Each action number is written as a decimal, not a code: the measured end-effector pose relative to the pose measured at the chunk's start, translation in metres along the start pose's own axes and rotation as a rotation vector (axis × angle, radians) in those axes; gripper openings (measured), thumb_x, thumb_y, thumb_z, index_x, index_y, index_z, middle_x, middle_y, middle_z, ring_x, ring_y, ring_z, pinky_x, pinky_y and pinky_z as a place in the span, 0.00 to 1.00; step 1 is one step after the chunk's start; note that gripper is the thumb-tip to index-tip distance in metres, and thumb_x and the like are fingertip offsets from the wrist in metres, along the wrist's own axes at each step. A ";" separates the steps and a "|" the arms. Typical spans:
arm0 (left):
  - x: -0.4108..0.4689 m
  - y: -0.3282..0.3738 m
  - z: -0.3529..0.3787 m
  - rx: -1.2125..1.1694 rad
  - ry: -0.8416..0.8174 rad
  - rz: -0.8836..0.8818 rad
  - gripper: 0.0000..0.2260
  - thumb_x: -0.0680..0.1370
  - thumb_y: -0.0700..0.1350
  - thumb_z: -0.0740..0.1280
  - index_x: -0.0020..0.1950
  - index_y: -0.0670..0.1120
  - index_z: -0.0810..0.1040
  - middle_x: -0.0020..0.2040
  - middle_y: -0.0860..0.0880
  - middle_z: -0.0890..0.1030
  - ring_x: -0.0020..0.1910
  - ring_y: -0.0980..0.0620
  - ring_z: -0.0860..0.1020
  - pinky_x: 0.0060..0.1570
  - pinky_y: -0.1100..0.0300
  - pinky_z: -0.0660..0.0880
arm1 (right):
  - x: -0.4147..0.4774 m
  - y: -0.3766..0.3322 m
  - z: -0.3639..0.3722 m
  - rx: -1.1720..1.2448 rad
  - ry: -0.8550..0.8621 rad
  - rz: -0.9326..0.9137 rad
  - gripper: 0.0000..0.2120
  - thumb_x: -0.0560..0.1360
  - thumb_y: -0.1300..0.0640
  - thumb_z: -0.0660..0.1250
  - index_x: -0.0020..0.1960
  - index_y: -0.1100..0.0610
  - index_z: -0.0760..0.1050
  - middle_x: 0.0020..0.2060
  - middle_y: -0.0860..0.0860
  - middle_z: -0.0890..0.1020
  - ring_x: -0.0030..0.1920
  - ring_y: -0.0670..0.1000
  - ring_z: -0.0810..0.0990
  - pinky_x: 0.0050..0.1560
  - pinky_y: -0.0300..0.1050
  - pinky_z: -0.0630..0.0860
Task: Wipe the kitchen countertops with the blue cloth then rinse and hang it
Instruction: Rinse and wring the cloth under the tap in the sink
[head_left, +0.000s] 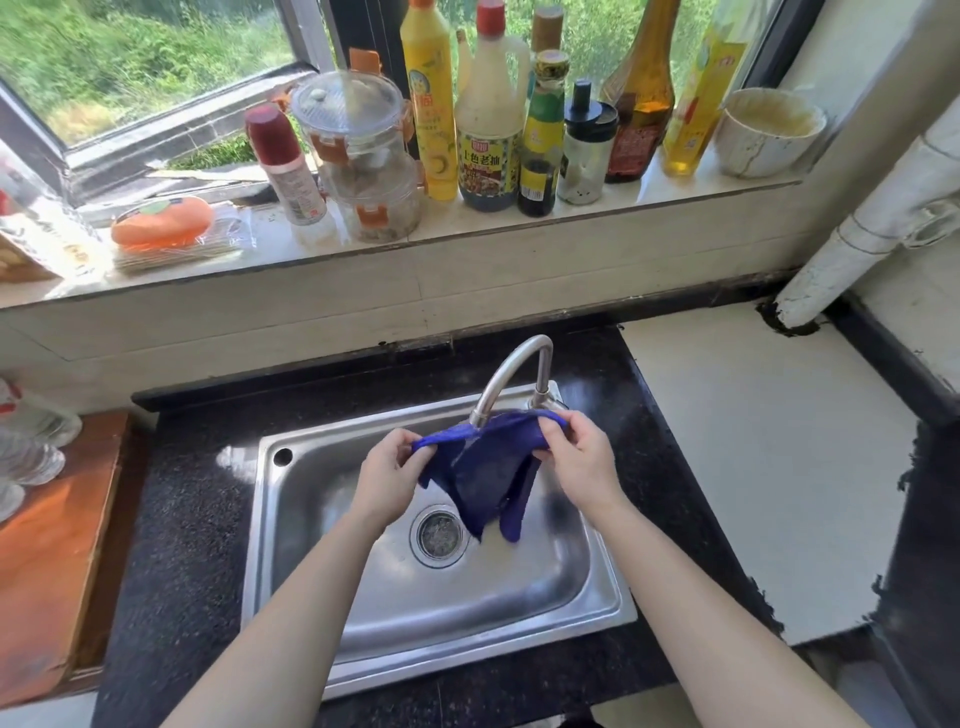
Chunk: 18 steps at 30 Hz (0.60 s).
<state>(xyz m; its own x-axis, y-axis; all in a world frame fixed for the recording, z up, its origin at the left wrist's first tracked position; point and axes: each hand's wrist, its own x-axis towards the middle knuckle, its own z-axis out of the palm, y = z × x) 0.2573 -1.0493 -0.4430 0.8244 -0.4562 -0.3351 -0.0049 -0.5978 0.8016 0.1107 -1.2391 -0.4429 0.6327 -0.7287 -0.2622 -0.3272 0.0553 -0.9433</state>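
At far left, an orange wooden board (49, 545) lying on the dark speckled desk (187, 519). On the windowsill (467, 228) above, an orange soap in a clear tray (163, 223), a red-capped white bottle (288, 166), stacked clear containers with orange clips (363, 156), a yellow squeeze bottle (431, 104), then a dark sauce bottle (488, 135) labelled "上色老抽". Below, a steel sink (363, 623) under a curved tap (511, 376). Left hand (389, 480) pinched shut on one upper corner of the blue cloth (485, 475), right hand (579, 460) clamped on the other, cloth stretched beneath the spout, hanging over the drain (439, 532). Farther right, a stained white bowl (769, 132) and white pipe (872, 228).
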 end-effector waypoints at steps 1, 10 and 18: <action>-0.002 0.001 -0.001 -0.002 0.026 0.016 0.03 0.80 0.44 0.68 0.48 0.46 0.78 0.38 0.48 0.83 0.36 0.52 0.78 0.37 0.62 0.72 | 0.002 0.004 -0.003 -0.035 0.009 -0.005 0.05 0.81 0.56 0.66 0.52 0.53 0.80 0.47 0.51 0.85 0.50 0.51 0.84 0.50 0.45 0.84; -0.006 0.010 0.000 -0.422 0.114 -0.136 0.01 0.81 0.37 0.66 0.50 0.42 0.77 0.45 0.40 0.83 0.42 0.45 0.83 0.44 0.51 0.84 | 0.005 0.001 0.005 -0.119 -0.024 0.067 0.04 0.81 0.56 0.66 0.53 0.53 0.80 0.47 0.50 0.84 0.41 0.45 0.85 0.46 0.40 0.83; -0.012 0.018 0.005 -0.569 0.031 -0.206 0.01 0.81 0.36 0.65 0.51 0.38 0.75 0.49 0.37 0.81 0.44 0.42 0.82 0.52 0.45 0.82 | -0.003 0.017 0.038 0.064 -0.150 0.222 0.09 0.82 0.63 0.63 0.48 0.52 0.77 0.50 0.56 0.82 0.45 0.47 0.83 0.49 0.41 0.82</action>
<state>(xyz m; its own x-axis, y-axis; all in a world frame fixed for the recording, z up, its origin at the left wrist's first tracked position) 0.2445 -1.0580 -0.4273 0.7924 -0.3437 -0.5040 0.4534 -0.2211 0.8635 0.1300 -1.2103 -0.4658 0.6489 -0.5850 -0.4866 -0.4277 0.2485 -0.8691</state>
